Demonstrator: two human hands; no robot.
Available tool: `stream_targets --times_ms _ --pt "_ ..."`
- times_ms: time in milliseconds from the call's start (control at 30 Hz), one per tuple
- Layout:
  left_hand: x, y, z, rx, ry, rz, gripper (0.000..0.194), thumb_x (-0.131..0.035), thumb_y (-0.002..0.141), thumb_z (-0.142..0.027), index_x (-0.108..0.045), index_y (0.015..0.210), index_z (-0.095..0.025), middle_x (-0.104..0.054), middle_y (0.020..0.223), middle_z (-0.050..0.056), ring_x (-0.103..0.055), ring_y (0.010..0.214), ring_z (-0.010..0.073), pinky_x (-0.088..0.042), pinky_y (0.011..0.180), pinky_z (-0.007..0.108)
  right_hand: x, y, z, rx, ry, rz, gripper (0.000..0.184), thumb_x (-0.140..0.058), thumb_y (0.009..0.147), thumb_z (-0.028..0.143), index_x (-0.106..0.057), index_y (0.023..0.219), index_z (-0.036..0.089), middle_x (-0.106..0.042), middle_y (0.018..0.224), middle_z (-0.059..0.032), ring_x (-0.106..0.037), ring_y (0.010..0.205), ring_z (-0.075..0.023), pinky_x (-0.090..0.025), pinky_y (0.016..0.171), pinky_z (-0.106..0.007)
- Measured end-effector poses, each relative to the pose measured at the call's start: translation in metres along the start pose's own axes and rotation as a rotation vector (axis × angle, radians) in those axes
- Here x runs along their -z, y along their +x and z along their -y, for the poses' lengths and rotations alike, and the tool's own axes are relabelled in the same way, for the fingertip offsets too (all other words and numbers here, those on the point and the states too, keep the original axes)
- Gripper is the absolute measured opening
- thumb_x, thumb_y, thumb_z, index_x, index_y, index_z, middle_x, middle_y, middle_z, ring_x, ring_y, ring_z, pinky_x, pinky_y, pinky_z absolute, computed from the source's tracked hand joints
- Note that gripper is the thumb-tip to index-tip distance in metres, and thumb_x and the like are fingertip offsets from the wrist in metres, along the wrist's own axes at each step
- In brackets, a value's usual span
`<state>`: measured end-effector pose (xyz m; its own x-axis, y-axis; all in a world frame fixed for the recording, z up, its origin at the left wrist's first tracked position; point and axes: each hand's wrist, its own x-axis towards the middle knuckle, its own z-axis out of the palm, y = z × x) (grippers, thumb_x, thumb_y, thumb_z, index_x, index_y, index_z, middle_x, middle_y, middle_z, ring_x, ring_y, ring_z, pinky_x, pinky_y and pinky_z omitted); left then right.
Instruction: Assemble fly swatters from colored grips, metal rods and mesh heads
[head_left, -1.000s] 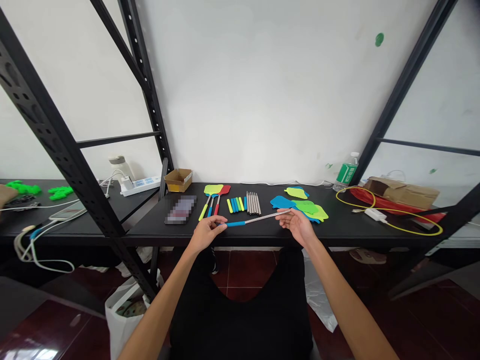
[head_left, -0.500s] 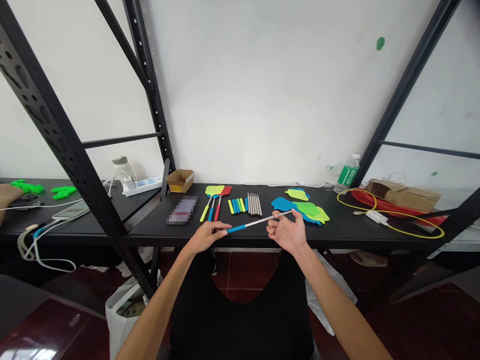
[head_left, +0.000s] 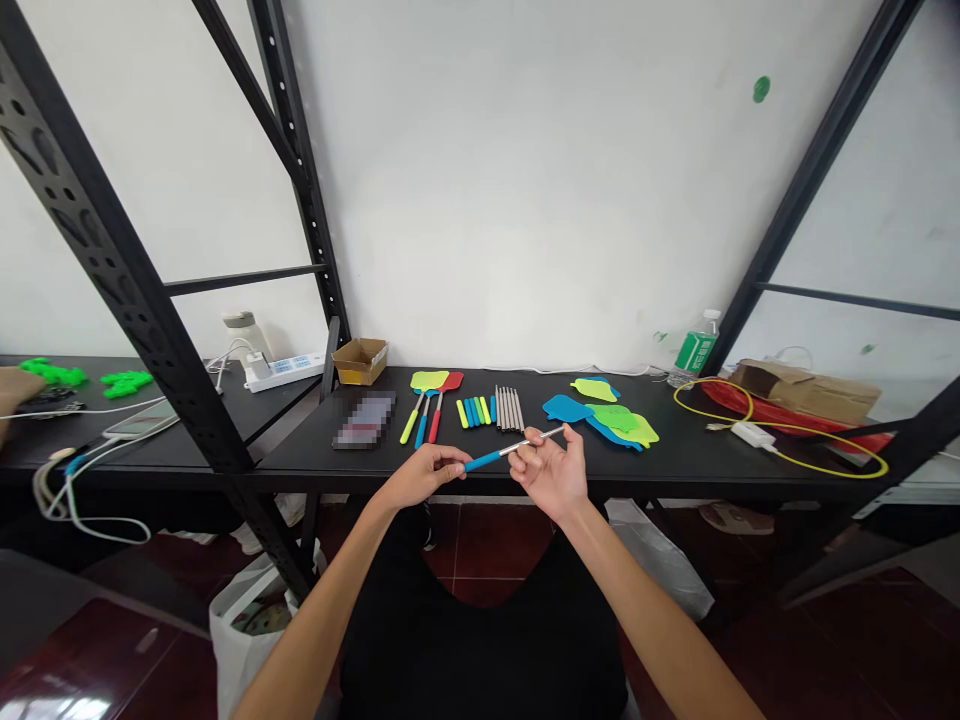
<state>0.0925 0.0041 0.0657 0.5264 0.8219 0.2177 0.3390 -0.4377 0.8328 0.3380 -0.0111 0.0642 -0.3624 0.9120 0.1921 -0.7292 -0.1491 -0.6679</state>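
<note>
My left hand is closed on the blue grip end of a thin telescopic rod. My right hand pinches the rod's silver far end between thumb and fingers, palm turned up. The rod slants upward to the right over the table's front edge. Beyond it on the table lie several short blue and yellow-green grips in a row, beside several silver metal rods. Behind my right hand, flat blue and green swatter heads overlap in a pile. Small swatters with yellow, blue and red handles lie at the left.
A blurred-out flat object and a small open cardboard box are on the black table's left part. At the right stand a water bottle, a yellow cable and a brown carton. Black metal posts frame the table.
My right hand has moved left towards my left hand, and the rod between them now looks shorter. The left hand has shifted slightly right. Things on the table stay put.
</note>
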Motion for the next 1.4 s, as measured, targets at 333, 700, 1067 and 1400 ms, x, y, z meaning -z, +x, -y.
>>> stream_targets --times_ms 333,700,1067,1400 --pt "-0.016 0.002 -0.014 -0.021 -0.126 0.032 0.045 -0.054 0.090 -0.049 -0.065 0.117 -0.015 -0.060 0.078 0.004 -0.052 0.069 0.0148 -0.044 0.066 0.028 -0.005 -0.002 0.008 0.086 -0.038 -0.011 0.038 -0.044 0.088 0.059 -0.044 0.068 0.026 -0.013 0.048 0.0079 -0.021 0.047 -0.0161 -0.032 0.048 -0.030" --pt "-0.046 0.007 -0.037 -0.074 -0.140 0.019 0.045 -0.047 0.094 -0.051 -0.061 0.120 -0.016 -0.051 0.074 0.000 -0.040 0.063 0.0120 -0.035 0.057 0.024 -0.010 -0.010 0.011 -0.004 -0.007 0.033 0.039 -0.042 0.089 0.061 -0.045 0.072 0.025 -0.019 0.050 0.0067 -0.026 0.048 -0.0161 -0.030 0.050 -0.029" --pt "-0.053 0.004 -0.052 -0.113 -0.034 -0.039 0.039 -0.041 0.097 -0.049 -0.063 0.091 -0.017 -0.049 0.065 -0.003 -0.044 0.060 0.0121 -0.034 0.058 0.024 -0.016 -0.010 0.005 -0.097 0.067 0.086 0.037 -0.045 0.088 0.056 -0.044 0.070 0.024 -0.016 0.047 0.0076 -0.023 0.047 -0.0141 -0.029 0.050 -0.028" --pt "-0.056 0.005 -0.055 -0.128 0.100 -0.123 0.041 -0.038 0.099 -0.045 -0.055 0.074 -0.018 -0.052 0.061 -0.003 -0.046 0.057 0.0112 -0.033 0.059 0.024 -0.018 -0.011 0.005 -0.078 0.103 0.067 0.037 -0.045 0.091 0.054 -0.047 0.070 0.023 -0.018 0.048 0.0074 -0.023 0.047 -0.0137 -0.031 0.049 -0.027"
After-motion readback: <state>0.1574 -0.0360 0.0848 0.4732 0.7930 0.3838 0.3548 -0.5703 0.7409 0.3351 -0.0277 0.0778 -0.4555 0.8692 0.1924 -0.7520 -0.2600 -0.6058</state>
